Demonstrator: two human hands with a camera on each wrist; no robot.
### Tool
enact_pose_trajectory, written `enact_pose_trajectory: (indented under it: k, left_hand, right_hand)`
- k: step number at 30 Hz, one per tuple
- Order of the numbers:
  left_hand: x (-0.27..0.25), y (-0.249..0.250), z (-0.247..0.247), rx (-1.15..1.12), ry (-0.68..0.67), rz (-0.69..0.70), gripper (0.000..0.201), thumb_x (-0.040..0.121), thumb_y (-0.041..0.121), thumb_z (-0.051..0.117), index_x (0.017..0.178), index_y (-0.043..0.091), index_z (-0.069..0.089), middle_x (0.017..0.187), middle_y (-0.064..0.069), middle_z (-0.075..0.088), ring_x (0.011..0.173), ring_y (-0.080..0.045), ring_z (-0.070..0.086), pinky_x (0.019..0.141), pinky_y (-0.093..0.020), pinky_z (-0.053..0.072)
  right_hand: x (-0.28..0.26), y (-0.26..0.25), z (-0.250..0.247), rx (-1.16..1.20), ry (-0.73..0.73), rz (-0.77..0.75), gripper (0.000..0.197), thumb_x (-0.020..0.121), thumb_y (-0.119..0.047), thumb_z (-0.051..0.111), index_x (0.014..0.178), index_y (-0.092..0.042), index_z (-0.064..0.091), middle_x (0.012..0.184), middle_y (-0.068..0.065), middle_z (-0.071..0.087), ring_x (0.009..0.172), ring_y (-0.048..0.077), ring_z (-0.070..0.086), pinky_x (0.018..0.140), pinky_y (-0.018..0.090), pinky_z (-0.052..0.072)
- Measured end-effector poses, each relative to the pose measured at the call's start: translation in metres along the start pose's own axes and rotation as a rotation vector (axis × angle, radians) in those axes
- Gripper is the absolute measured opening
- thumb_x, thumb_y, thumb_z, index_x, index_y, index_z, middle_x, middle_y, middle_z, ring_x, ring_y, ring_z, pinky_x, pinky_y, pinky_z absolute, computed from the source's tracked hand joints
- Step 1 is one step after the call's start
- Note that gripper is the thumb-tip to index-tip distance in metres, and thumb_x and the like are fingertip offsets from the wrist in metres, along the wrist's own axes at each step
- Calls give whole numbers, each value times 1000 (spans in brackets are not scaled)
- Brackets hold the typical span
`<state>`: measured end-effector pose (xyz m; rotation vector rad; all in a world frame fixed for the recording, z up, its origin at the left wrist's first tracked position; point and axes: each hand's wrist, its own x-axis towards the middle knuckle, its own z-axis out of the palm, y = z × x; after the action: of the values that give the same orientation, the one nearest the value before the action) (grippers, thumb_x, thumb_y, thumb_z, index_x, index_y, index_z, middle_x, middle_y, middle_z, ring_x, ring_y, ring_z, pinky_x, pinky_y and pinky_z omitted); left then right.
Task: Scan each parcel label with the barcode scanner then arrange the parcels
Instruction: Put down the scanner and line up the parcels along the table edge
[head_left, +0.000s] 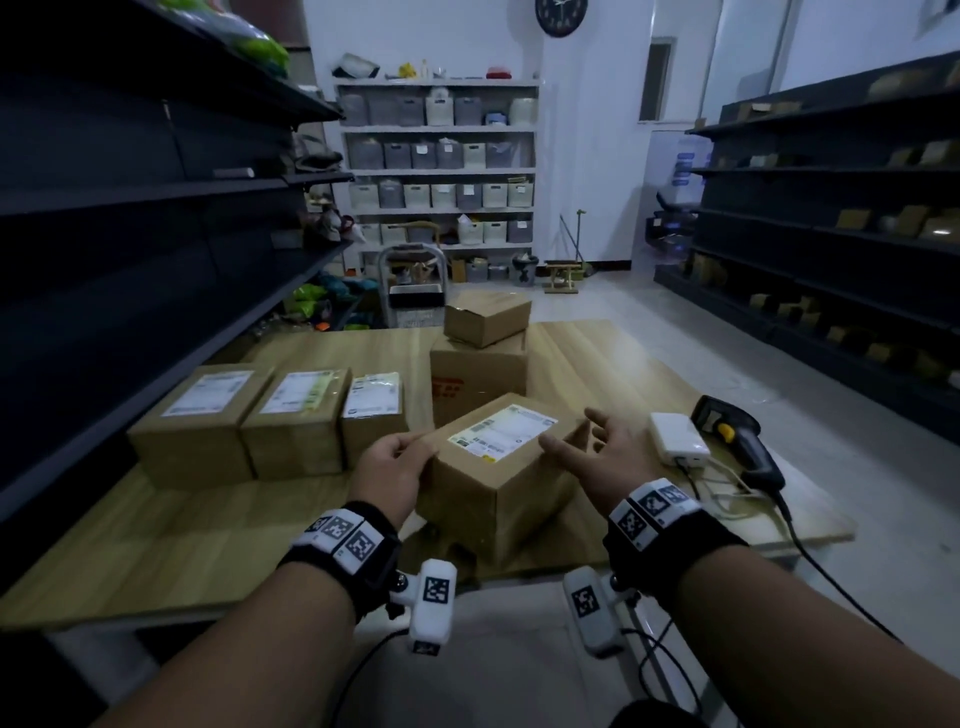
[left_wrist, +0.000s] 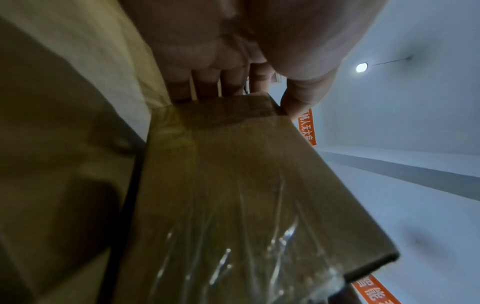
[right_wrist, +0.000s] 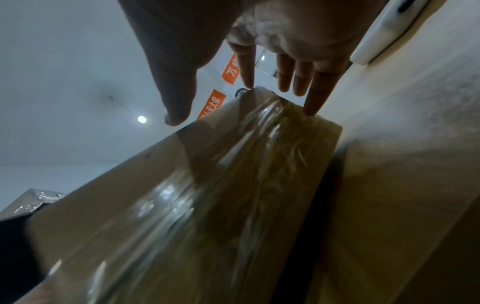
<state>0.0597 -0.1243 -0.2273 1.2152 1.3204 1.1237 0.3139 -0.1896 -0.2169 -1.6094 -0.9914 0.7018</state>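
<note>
A brown parcel (head_left: 498, 483) with a white label (head_left: 501, 431) on top stands corner-on near the front of the wooden table (head_left: 156, 545). My left hand (head_left: 397, 467) grips its left upper edge; in the left wrist view the fingers (left_wrist: 207, 86) lie down the parcel's far side (left_wrist: 233, 185) with the thumb on top. My right hand (head_left: 587, 447) is spread open at the parcel's right side; in the right wrist view its straight fingers (right_wrist: 319, 92) just touch the taped face (right_wrist: 207, 185). The black barcode scanner (head_left: 737, 441) lies on the table to the right, held by nobody.
Three labelled parcels (head_left: 296, 421) stand in a row at the left. Behind the held parcel a small box (head_left: 485, 314) sits on a larger one (head_left: 478, 379). A white adapter (head_left: 678, 434) with cables lies beside the scanner. Dark shelving runs along both sides.
</note>
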Motion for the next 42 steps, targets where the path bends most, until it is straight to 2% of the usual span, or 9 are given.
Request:
enact_pose_trajectory:
  k: [8, 12, 16, 19, 25, 29, 33, 38, 42]
  left_hand:
    - [-13, -16, -65, -20, 108, 35, 28, 93, 32, 79, 120, 26, 78, 113, 0, 82, 110, -23, 76, 104, -53, 61]
    - [-15, -23, -100, 1, 187, 37, 32, 100, 29, 79, 130, 23, 73, 121, 1, 78, 113, -22, 73, 109, -51, 58]
    - [-19, -23, -136, -8, 223, 18, 42, 99, 37, 80, 137, 22, 68, 125, 4, 73, 117, -22, 68, 109, -50, 55]
    - [-26, -27, -162, -88, 213, -39, 56, 86, 42, 89, 134, 23, 68, 128, 0, 75, 117, -26, 72, 109, -54, 56]
    - [-36, -36, -212, -2, 266, -17, 40, 89, 15, 82, 125, 28, 71, 119, -2, 80, 110, -28, 75, 96, -49, 61]
    - [-34, -36, -253, 12, 380, 19, 30, 95, 14, 79, 122, 24, 71, 112, -3, 78, 104, -25, 73, 88, -38, 57]
    - [-27, -35, -285, 31, 434, 2, 11, 99, 23, 76, 108, 29, 78, 109, -1, 81, 103, -26, 75, 96, -44, 60]
    - [-13, -30, -306, 21, 410, -34, 11, 102, 23, 73, 107, 25, 83, 104, -5, 85, 100, -29, 78, 88, -40, 59]
    - [-1, -28, -319, -7, 384, -57, 14, 105, 20, 71, 101, 16, 84, 95, -9, 86, 100, -36, 80, 98, -47, 62]
  right_hand:
    - [-24, -4, 48, -37, -86, -33, 86, 74, -46, 96, 148, -23, 59, 138, 5, 65, 122, 22, 63, 96, 33, 51]
    - [-40, -10, 74, -63, -138, -40, 81, 71, -50, 96, 140, -30, 59, 130, -1, 65, 112, 17, 63, 76, 25, 50]
    - [-49, -17, 109, -95, -186, -17, 95, 57, -61, 99, 139, -34, 58, 130, -3, 66, 112, 19, 66, 93, 42, 61]
    - [-58, -26, 135, -121, -254, -15, 101, 53, -65, 98, 140, -33, 56, 131, -3, 63, 106, 14, 66, 83, 35, 62]
    - [-82, -43, 191, -83, -404, 12, 108, 47, -68, 96, 140, -31, 54, 134, -3, 63, 116, 20, 67, 99, 47, 62]
    - [-100, -50, 224, -16, -475, 1, 88, 67, -55, 97, 140, -29, 56, 130, -3, 71, 113, 18, 70, 97, 47, 63]
    - [-110, -61, 249, -35, -554, -13, 79, 78, -43, 94, 144, -29, 52, 113, -11, 67, 103, 12, 69, 93, 43, 64]
    - [-111, -68, 276, -61, -541, -40, 83, 77, -47, 94, 146, -28, 51, 110, -11, 63, 98, 11, 68, 86, 37, 65]
    - [-107, -64, 296, -64, -515, -50, 85, 75, -47, 95, 145, -29, 51, 111, -5, 70, 97, 16, 74, 82, 38, 66]
